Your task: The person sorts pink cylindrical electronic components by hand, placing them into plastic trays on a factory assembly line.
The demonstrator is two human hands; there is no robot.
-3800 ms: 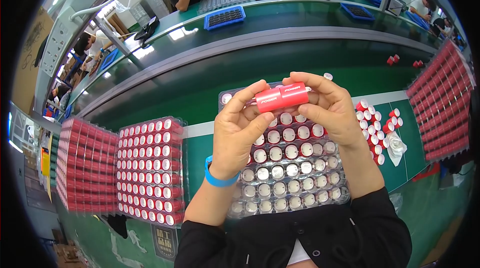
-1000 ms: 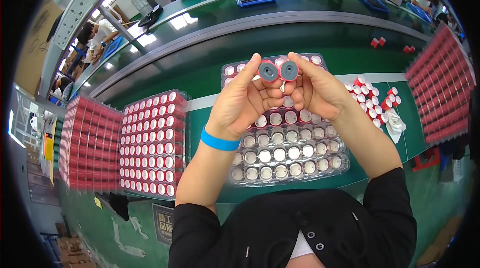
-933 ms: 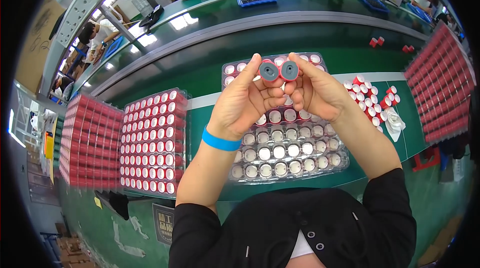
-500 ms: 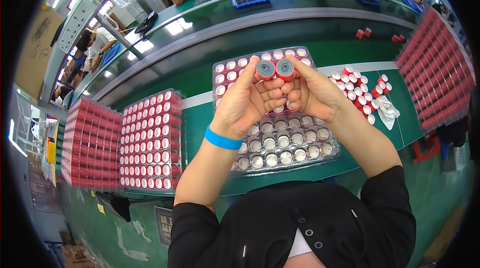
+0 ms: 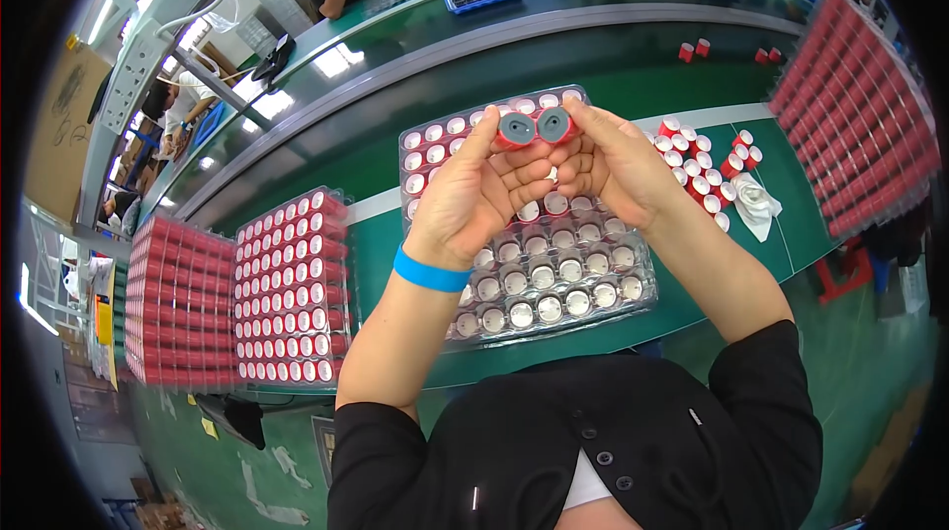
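Our half-curled left hand (image 5: 460, 202) and right hand (image 5: 621, 172) each pinch 1 of 2 grey-ended red cylinders (image 5: 516, 129) above the clear plastic tray (image 5: 633, 309) — seemingly we're checking their ends; next calls for a steady grip.

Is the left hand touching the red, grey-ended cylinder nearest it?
Touching: in the head view, the left hand holds the red cylinder, thumb against its side.

My left cylinder (image 5: 510, 142) and right cylinder (image 5: 565, 136) are red-sided with grey ends facing me. My wristband (image 5: 432, 270) is bright blue, my sleeves (image 5: 372, 446) black. White discs make a dotted grid across the transparent tray (image 5: 593, 321); a white stripe (image 5: 732, 116) crosses the green worktop (image 5: 381, 248), where a white cloth (image 5: 755, 206) lies.
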